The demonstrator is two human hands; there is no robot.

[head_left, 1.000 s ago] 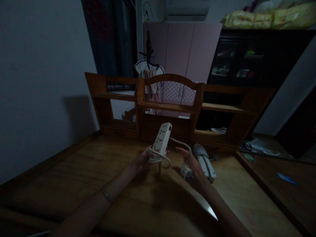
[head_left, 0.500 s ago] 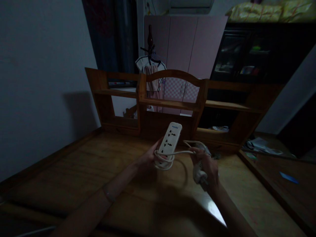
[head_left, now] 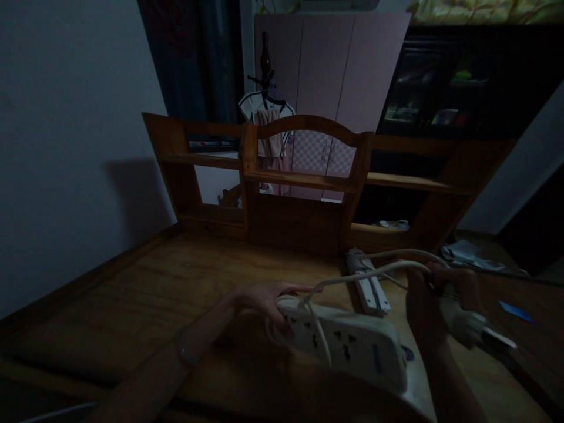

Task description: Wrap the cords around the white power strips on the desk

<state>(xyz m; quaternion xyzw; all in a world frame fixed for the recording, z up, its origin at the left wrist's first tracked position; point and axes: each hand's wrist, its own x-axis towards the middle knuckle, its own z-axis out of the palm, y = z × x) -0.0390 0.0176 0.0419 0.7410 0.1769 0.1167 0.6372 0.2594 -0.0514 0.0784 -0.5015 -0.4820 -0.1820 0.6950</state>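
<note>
My left hand (head_left: 262,299) grips the near-left end of a white power strip (head_left: 363,346), thumb in front and fingers behind. The strip is tilted, its sockets facing me and its far end pointing right and down. A pale cord (head_left: 370,274) loops around the strip by my left hand and stretches right. My closed right hand (head_left: 425,308) holds that cord, with the plug (head_left: 467,326) sticking out on its right side. Behind the held strip, a second white power strip (head_left: 372,291) lies on the wooden surface (head_left: 194,270), with cord around its far end.
A wooden shelf unit (head_left: 304,181) runs along the back of the surface. To the left stands a white wall (head_left: 74,176). Past the right edge lie a blue flat item (head_left: 515,311) and white crumpled plastic (head_left: 467,254). Behind the shelf is a pink wardrobe (head_left: 326,64).
The power strip has turned from upright to lying toward the right and come lower. My right hand has moved right, drawing out the cord and uncovering the second strip.
</note>
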